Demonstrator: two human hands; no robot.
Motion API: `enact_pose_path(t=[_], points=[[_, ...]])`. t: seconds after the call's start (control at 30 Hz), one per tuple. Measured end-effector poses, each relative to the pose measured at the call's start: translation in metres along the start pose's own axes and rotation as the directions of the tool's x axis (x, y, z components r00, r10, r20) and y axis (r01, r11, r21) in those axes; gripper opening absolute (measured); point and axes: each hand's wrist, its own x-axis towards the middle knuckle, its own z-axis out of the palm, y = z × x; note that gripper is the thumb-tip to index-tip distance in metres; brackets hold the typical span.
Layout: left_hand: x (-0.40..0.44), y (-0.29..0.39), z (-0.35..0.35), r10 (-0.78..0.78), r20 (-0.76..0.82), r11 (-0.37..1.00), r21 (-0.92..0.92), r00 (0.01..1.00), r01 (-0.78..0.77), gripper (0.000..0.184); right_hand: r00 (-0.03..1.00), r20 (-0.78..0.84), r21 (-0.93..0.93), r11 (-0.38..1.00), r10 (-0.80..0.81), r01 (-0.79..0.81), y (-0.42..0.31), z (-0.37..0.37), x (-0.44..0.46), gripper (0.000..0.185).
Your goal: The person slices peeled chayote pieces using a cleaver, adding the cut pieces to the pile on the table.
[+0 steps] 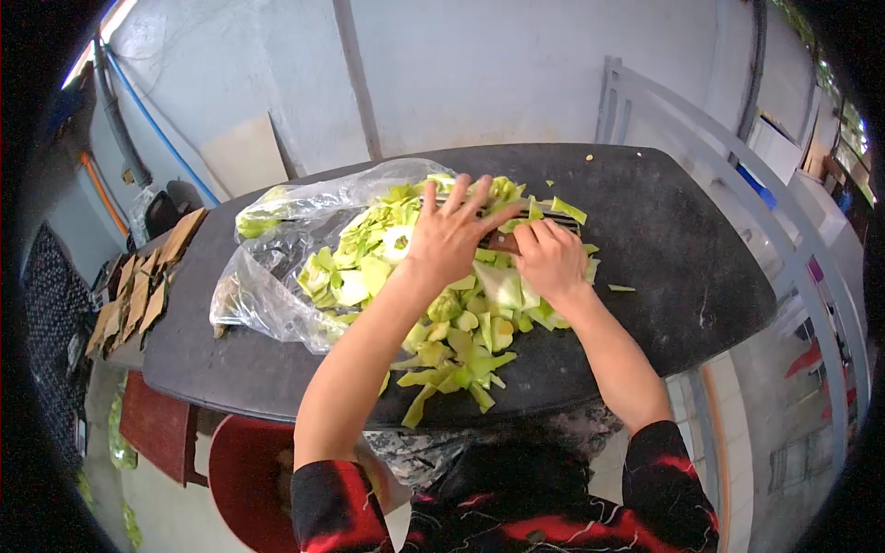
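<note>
Green vegetable pieces and peelings (461, 355) lie in a heap on the dark table (664, 240). Over the upper part of the heap, my left hand (452, 230) is spread with its fingers apart, beside a pale cut vegetable (397, 241). My right hand (553, 258) is closed around the brown handle of a knife (502, 241), whose blade is mostly hidden near the left fingers and the greens. A clear plastic bag (267, 295) lies open to the left of the heap, with a whole green vegetable (263, 217) inside its upper part.
Brown cardboard pieces (143, 290) lie beyond the table's left end. A red bin (249, 479) and a reddish-brown stool (157, 424) stand below the front edge. A grey metal railing (719, 134) runs along the right side, and a wall (479, 74) stands behind.
</note>
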Motion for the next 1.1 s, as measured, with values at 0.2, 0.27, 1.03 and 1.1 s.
enact_pose_path(t=[0.2, 0.27, 1.03, 1.1], points=[[-0.018, -0.026, 0.012, -0.189, 0.021, 0.981, 0.039, 0.982, 0.188, 0.088, 0.999, 0.036, 0.021, 0.999, 0.031, -0.032, 0.006, -0.004, 0.0, 0.019], [-0.03, -0.044, 0.024, -0.22, 0.024, 0.973, 0.081, 0.975, 0.218, 0.086, 0.998, 0.04, 0.011, 0.999, 0.044, -0.044, 0.008, 0.0, -0.002, 0.02], [-0.052, -0.035, -0.001, -0.48, -0.105, 0.864, -0.227, 0.871, 0.449, 0.081, 0.998, -0.006, -0.057, 0.997, 0.058, -0.058, 0.011, -0.002, -0.001, 0.012], [-0.042, -0.028, -0.014, -0.371, -0.183, 0.887, -0.36, 0.91, 0.289, 0.075, 1.0, -0.029, -0.054, 0.999, -0.004, 0.002, 0.006, 0.006, -0.004, 0.008]])
